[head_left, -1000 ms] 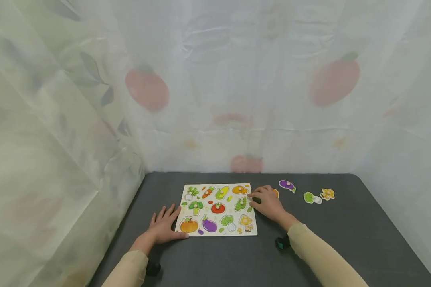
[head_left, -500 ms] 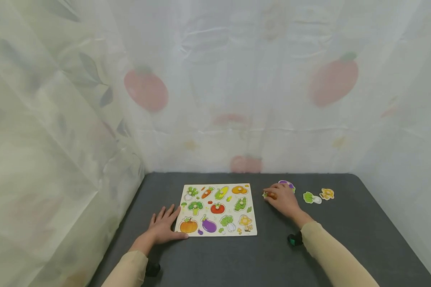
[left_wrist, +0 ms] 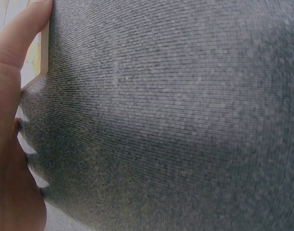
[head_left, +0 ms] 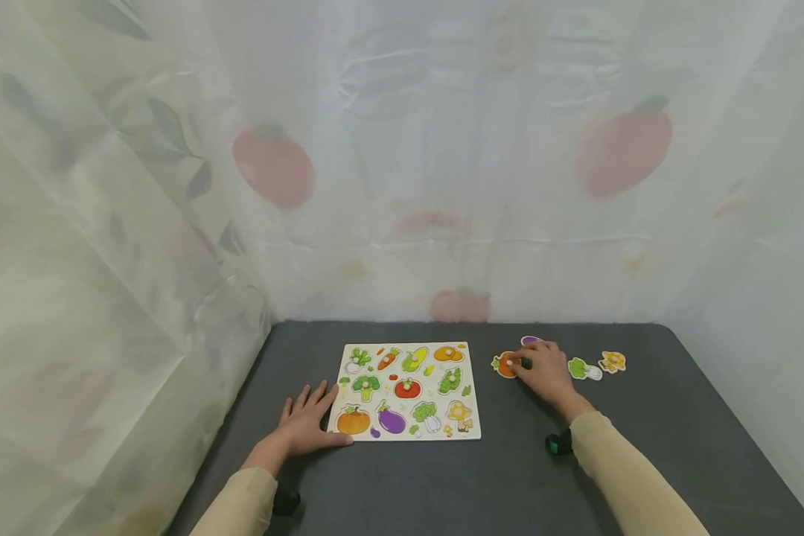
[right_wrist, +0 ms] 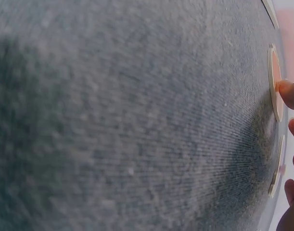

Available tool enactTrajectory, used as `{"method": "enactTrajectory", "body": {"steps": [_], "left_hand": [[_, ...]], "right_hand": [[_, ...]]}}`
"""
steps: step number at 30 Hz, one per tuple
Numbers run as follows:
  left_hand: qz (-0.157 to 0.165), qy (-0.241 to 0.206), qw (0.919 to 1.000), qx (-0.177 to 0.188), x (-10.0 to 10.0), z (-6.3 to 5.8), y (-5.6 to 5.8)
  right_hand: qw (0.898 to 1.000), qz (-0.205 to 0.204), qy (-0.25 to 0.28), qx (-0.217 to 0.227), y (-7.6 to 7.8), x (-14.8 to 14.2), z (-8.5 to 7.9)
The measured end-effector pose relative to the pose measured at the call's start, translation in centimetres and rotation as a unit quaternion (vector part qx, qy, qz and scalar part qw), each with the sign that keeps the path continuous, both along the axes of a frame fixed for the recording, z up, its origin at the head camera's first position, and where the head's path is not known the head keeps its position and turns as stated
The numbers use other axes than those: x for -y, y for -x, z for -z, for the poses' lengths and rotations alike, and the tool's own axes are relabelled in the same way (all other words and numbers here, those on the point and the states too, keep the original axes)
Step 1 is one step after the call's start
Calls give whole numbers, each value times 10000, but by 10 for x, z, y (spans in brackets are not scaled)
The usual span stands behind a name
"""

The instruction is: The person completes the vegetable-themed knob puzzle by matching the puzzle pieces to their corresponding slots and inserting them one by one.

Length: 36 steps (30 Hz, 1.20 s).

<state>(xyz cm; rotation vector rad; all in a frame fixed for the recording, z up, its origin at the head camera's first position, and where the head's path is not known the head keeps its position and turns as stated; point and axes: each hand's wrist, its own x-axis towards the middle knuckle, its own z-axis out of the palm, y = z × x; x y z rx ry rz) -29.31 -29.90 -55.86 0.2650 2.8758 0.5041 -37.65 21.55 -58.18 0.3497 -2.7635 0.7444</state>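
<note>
Looks like our right grip [head_left: 547, 372] is pinched nearly closed on the knob [head_left: 509, 362] of the orange piece [head_left: 503, 366], near the surface's [head_left: 402, 484] far edge, bit right of middle, so we'd go gently, piece flat, left hand [head_left: 303, 426] bracing the board [head_left: 432, 385].

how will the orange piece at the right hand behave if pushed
The orange piece is probably stiff: its edge looks unbent in the right wrist view. Its flat shape suggests sliding over rolling, and being thin, it's likely light.
</note>
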Motion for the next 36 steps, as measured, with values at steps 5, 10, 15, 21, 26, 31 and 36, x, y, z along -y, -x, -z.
{"method": "enactTrajectory", "body": {"steps": [5,10,15,21,26,31,36], "left_hand": [[72,-79,9999,-116,0,3,-1],[49,-103,9998,-151,3,8,0],[5,-19,9998,-205,7,16,4],[-15,-49,9997,-236,8,20,5],[-23,-69,9997,-238,7,21,5],[-25,-88,9997,-224,7,21,5],[-31,-92,9997,-217,7,20,5]], "right_hand": [[9999,0,95,72,1,-3,0],[9998,7,97,149,2,-3,1],[9997,-52,170,137,3,-3,1],[9998,-102,151,83,5,-3,4],[9998,-154,87,30,7,-4,7],[9998,-188,98,5,7,-4,6],[9996,-237,105,66,7,-5,3]]}}
